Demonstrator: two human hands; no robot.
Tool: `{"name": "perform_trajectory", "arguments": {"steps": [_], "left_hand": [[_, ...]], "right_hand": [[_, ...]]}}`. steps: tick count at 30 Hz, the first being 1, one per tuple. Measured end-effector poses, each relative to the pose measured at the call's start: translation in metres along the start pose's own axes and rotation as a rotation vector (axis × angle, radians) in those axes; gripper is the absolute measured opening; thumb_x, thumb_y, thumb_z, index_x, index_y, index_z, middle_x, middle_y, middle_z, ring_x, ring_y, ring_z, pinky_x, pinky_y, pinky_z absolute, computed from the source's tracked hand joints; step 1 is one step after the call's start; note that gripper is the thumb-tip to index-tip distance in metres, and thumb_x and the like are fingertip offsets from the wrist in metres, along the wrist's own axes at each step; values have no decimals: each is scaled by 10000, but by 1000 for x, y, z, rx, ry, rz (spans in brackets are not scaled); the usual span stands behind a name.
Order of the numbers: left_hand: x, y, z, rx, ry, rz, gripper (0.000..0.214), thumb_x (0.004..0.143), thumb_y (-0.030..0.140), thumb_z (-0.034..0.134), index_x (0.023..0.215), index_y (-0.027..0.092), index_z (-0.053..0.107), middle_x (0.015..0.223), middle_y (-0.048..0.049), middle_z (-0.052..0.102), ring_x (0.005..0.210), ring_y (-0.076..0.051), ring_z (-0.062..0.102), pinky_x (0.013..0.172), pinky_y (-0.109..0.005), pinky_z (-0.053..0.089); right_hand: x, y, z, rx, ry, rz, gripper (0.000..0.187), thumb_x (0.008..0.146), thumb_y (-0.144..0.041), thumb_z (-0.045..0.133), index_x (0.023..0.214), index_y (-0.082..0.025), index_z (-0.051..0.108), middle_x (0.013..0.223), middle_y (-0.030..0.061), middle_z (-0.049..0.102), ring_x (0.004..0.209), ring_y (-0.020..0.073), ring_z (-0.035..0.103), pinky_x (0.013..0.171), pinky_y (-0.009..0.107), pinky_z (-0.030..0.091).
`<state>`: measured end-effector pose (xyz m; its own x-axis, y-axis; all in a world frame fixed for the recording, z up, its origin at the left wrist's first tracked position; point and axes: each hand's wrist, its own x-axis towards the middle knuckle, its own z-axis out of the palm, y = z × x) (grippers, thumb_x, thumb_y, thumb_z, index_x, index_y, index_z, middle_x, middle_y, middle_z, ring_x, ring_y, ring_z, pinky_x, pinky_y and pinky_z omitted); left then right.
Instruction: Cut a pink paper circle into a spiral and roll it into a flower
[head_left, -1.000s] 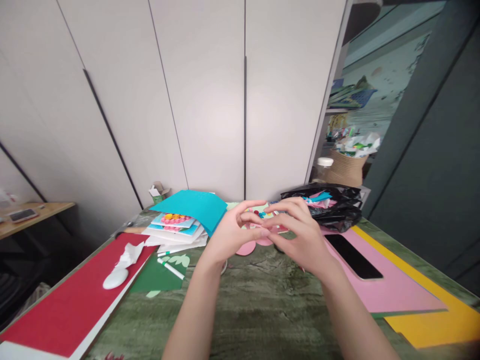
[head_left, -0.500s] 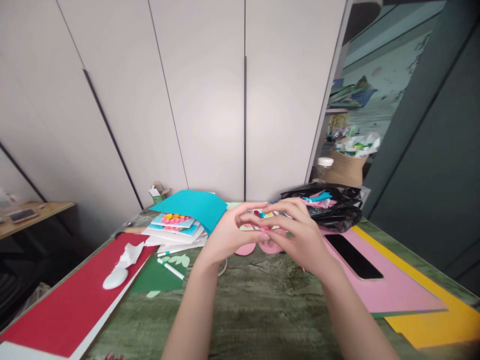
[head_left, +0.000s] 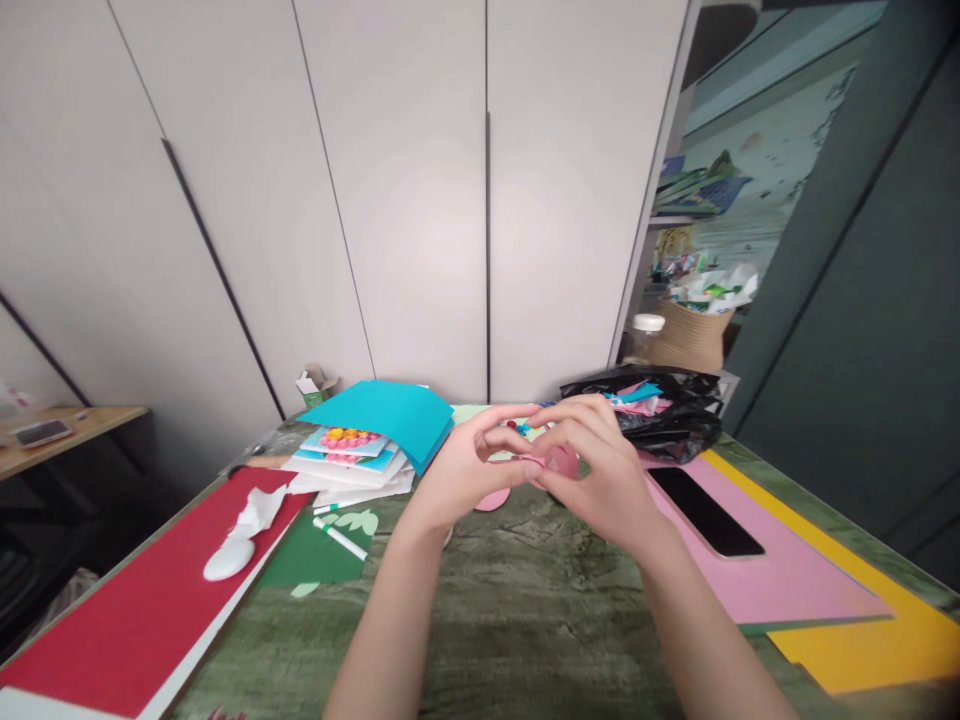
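Observation:
My left hand [head_left: 465,470] and my right hand [head_left: 600,470] meet above the middle of the green table [head_left: 495,600]. Both pinch a small pink paper cut-out [head_left: 559,462], held between their fingertips a little above the tabletop. Another pink paper piece [head_left: 491,498] lies on the table just below my left hand. Behind the hands lies a light card with small coloured bits, mostly hidden by my fingers.
A stack of cards under a turquoise sheet [head_left: 390,415] sits at back left. A red sheet [head_left: 142,610] with a white lump [head_left: 229,560], a green sheet [head_left: 315,550] and a marker [head_left: 341,538] lie left. A black bag [head_left: 660,410], phone [head_left: 705,510], pink sheet [head_left: 787,580] and yellow sheet [head_left: 877,640] lie right.
The pink cut-out has come up off the table into the pinch of both hands. My fingers have drawn closer together; the hands stayed in the same spot.

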<state>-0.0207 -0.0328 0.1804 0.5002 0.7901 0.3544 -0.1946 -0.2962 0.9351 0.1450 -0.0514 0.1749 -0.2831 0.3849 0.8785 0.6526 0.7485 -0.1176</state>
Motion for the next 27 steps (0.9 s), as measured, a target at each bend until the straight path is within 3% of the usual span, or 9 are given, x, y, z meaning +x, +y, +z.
{"name": "perform_trajectory", "arguments": {"steps": [2,8,15,22,27], "left_hand": [[0,1,-2,-4,4,-3,537,646,184,727,1152,192,548,770,-15,648,756,-145,608,731,-296,493],[-2,3,-6,66,-9,-9,553,659,170,713,1180,190,529,746,-1,628,740,-132,600,736,-281,491],[-4,7,-7,202,-33,-25,519,686,183,688,1180,190,530,768,-12,620,787,-144,589,745,-295,478],[-2,4,-4,109,-46,9,551,689,207,699,1204,200,505,838,-39,639,856,-168,600,797,-324,471],[-2,2,2,54,-42,-12,553,676,183,709,1194,210,517,812,-20,630,837,-153,593,795,-307,465]], "right_hand": [[0,1,-2,-1,-14,-13,16,773,-226,637,780,-241,634,951,32,646,930,210,524,824,392,407],[2,1,-10,38,-73,-82,123,796,-213,625,884,-273,688,973,33,652,934,204,509,801,386,428],[0,5,-7,23,-226,-98,220,809,-208,616,985,-328,674,1058,18,641,1008,200,497,834,399,419],[1,1,-4,10,-43,-18,82,764,-177,646,768,-257,663,952,28,658,941,224,512,810,407,411],[2,-3,-2,36,-8,-2,97,750,-165,645,704,-225,583,924,28,654,919,221,515,815,407,399]]}}
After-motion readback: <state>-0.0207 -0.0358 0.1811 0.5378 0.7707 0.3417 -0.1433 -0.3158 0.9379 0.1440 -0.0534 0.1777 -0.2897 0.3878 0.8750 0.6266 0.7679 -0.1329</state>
